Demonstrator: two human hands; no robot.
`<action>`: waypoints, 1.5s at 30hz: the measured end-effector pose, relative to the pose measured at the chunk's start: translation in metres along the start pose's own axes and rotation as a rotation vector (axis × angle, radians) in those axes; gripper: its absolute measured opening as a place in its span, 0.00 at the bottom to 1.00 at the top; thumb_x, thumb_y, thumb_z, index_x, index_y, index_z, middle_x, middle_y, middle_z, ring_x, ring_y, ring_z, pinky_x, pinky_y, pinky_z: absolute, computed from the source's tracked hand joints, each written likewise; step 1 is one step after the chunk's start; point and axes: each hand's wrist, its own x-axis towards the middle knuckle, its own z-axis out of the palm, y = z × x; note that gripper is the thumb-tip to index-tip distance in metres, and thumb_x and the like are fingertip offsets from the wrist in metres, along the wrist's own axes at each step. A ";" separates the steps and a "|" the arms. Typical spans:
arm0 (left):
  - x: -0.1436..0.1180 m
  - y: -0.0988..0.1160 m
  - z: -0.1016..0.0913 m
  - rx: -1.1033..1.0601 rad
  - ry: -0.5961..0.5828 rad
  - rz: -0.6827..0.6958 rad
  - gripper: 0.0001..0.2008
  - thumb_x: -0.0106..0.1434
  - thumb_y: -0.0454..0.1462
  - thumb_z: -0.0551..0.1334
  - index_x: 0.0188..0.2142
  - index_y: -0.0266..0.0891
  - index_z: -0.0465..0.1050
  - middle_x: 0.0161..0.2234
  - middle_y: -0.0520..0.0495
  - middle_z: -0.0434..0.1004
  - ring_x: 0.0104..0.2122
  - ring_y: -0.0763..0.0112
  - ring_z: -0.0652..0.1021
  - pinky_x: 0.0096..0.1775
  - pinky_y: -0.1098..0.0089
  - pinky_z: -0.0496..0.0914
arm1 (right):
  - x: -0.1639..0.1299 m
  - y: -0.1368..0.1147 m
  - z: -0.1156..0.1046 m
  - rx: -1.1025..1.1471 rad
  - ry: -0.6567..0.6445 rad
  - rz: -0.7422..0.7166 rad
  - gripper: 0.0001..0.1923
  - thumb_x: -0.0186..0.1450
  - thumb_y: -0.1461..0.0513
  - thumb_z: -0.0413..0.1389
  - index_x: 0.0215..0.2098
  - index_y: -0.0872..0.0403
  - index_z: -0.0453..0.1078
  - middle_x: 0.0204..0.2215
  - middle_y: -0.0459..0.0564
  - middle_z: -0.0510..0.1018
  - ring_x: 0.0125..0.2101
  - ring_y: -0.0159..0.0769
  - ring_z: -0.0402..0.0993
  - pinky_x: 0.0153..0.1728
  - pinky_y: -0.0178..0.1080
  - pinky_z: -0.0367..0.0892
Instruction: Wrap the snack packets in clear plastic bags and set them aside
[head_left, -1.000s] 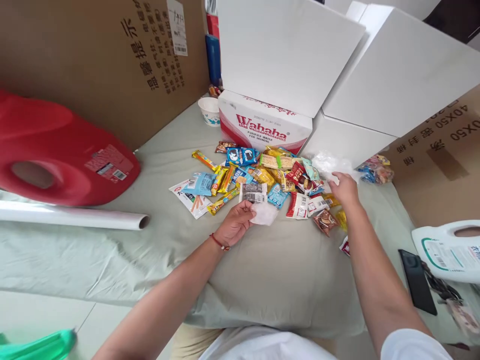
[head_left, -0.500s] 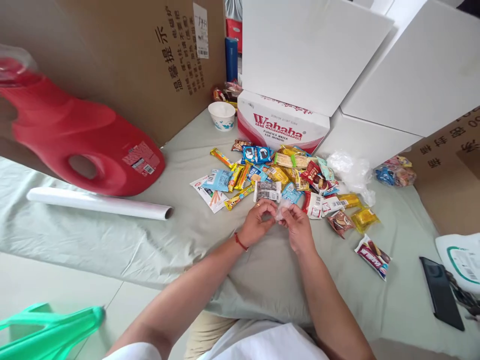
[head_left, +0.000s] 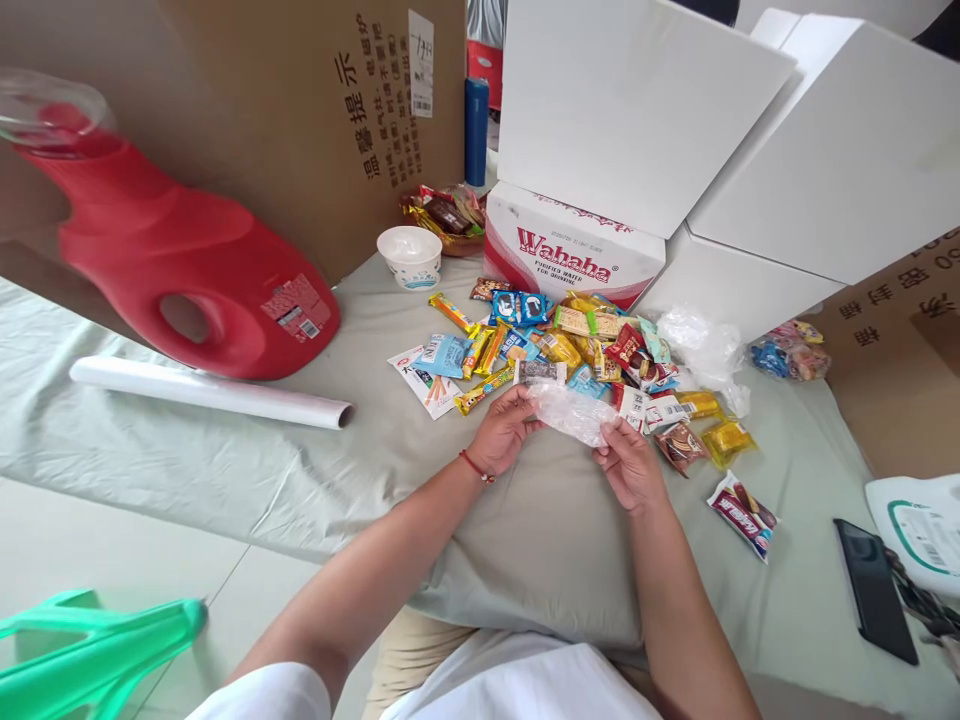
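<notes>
Clear plastic film (head_left: 571,411), pinched by left hand (head_left: 504,430) and right hand (head_left: 631,466) inside the near edge of the cloth (head_left: 540,560), likely wants gentle tension.

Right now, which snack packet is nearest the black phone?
The purple-and-white packet, right of your right hand: it lies alone on the cloth, apart from the heap of snacks farther from the phone.

We count one left hand (head_left: 504,430), one right hand (head_left: 630,462), one clear plastic bag (head_left: 571,412) between them, one red jug (head_left: 232,265), one white bottle (head_left: 926,540), one white roll (head_left: 210,393), one paper cup (head_left: 411,260), one Wahaha carton (head_left: 574,250), one phone (head_left: 874,590) and two cardboard boxes (head_left: 277,110). We see well over a dozen snack packets (head_left: 561,348), overlapping too much for an exact total.
</notes>
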 end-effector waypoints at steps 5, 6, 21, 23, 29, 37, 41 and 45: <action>0.000 0.002 0.001 -0.040 -0.037 -0.120 0.19 0.46 0.38 0.78 0.29 0.38 0.68 0.28 0.53 0.74 0.28 0.72 0.76 0.35 0.67 0.74 | -0.006 -0.003 -0.022 -0.341 0.142 -0.200 0.14 0.57 0.53 0.67 0.33 0.52 0.72 0.28 0.44 0.69 0.26 0.31 0.63 0.26 0.35 0.64; 0.000 0.001 0.001 -0.029 -0.039 -0.120 0.19 0.46 0.38 0.78 0.29 0.38 0.68 0.27 0.54 0.74 0.28 0.73 0.76 0.35 0.67 0.74 | -0.008 -0.004 -0.021 -0.466 0.240 -0.332 0.13 0.59 0.54 0.65 0.36 0.52 0.73 0.31 0.46 0.71 0.27 0.32 0.64 0.28 0.36 0.65; -0.004 -0.004 0.005 0.108 0.046 -0.009 0.20 0.49 0.45 0.78 0.29 0.37 0.72 0.27 0.54 0.73 0.26 0.76 0.72 0.29 0.74 0.69 | -0.012 0.007 0.030 -1.176 -0.230 -1.078 0.14 0.70 0.69 0.51 0.46 0.49 0.77 0.46 0.53 0.78 0.40 0.38 0.72 0.40 0.41 0.71; -0.001 -0.001 0.002 0.076 0.075 0.000 0.21 0.49 0.47 0.77 0.29 0.38 0.70 0.26 0.55 0.72 0.25 0.76 0.72 0.29 0.73 0.70 | -0.023 0.014 0.020 -1.199 -0.137 -1.075 0.14 0.70 0.69 0.52 0.45 0.49 0.77 0.43 0.52 0.78 0.37 0.38 0.71 0.36 0.41 0.70; 0.002 0.001 -0.003 0.092 0.100 0.028 0.22 0.48 0.49 0.77 0.31 0.39 0.69 0.29 0.54 0.72 0.28 0.75 0.74 0.33 0.71 0.73 | -0.055 0.028 -0.007 -1.102 -0.082 -0.761 0.13 0.70 0.68 0.51 0.41 0.49 0.77 0.36 0.49 0.79 0.34 0.36 0.76 0.35 0.38 0.72; -0.008 -0.014 0.002 0.319 0.040 0.155 0.19 0.52 0.48 0.76 0.30 0.39 0.72 0.27 0.55 0.73 0.29 0.74 0.71 0.35 0.72 0.66 | -0.041 0.003 0.020 -0.716 0.377 -0.493 0.29 0.61 0.48 0.63 0.55 0.53 0.68 0.44 0.54 0.76 0.36 0.38 0.72 0.31 0.37 0.70; -0.013 -0.012 0.004 0.295 -0.041 0.107 0.20 0.51 0.44 0.77 0.29 0.40 0.68 0.33 0.54 0.75 0.32 0.74 0.73 0.38 0.71 0.67 | -0.007 0.017 0.027 -0.550 0.339 -0.244 0.42 0.48 0.48 0.69 0.56 0.54 0.66 0.43 0.55 0.78 0.33 0.39 0.72 0.34 0.41 0.70; -0.016 -0.007 0.005 0.312 -0.085 0.085 0.22 0.49 0.41 0.78 0.37 0.42 0.69 0.42 0.51 0.76 0.39 0.70 0.75 0.43 0.70 0.68 | 0.004 0.017 0.018 -0.420 0.198 -0.167 0.21 0.55 0.48 0.63 0.40 0.53 0.72 0.31 0.49 0.78 0.30 0.38 0.71 0.32 0.39 0.67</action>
